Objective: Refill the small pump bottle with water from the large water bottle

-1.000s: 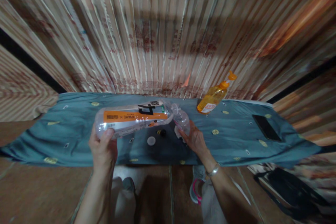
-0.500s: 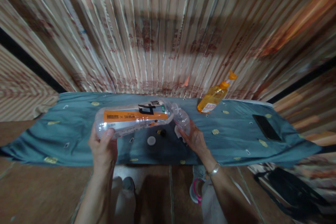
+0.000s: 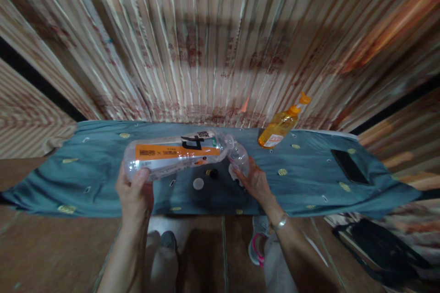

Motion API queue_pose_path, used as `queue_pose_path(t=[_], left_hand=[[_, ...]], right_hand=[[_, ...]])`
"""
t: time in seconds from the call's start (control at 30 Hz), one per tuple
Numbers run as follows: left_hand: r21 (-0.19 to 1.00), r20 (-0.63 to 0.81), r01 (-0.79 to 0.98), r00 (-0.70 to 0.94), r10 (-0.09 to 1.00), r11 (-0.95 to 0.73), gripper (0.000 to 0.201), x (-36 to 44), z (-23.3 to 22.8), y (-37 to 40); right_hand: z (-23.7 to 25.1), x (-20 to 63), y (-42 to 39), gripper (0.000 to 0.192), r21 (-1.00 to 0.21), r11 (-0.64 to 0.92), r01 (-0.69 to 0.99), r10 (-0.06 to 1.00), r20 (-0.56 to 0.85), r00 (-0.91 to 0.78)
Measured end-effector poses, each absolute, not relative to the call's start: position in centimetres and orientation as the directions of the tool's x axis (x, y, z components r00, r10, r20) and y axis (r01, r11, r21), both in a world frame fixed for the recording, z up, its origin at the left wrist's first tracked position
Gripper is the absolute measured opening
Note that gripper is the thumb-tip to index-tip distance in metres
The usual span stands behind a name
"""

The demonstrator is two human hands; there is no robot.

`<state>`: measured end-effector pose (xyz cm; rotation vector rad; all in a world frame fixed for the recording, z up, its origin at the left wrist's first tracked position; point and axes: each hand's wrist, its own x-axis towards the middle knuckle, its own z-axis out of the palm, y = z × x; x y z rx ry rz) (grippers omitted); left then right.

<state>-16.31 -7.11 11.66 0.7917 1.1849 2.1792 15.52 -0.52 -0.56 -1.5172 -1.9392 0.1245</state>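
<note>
Though tipped sideways, clear bottle (image 3: 175, 155) — orange-banded, uncapped.

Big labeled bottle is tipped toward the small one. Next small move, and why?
Probably raise the base end a little. The left hand holds the large clear bottle almost level, its open mouth meeting the small clear bottle that the right hand steadies. A white cap and a dark cap lie on the teal cloth, so both seem uncapped. No flow is visible.
</note>
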Motion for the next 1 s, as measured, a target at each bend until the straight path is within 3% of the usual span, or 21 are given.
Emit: queue_pose_path(t=[1.0], left_hand=[[0.862,0.213,-0.189,-0.707,0.674,-0.471,0.060,-16.14,11.90,-7.07]], right_hand=[[-0.60,15.47,-0.53,0.067,-0.435,0.316,0.843,0.893,0.436,-0.110]])
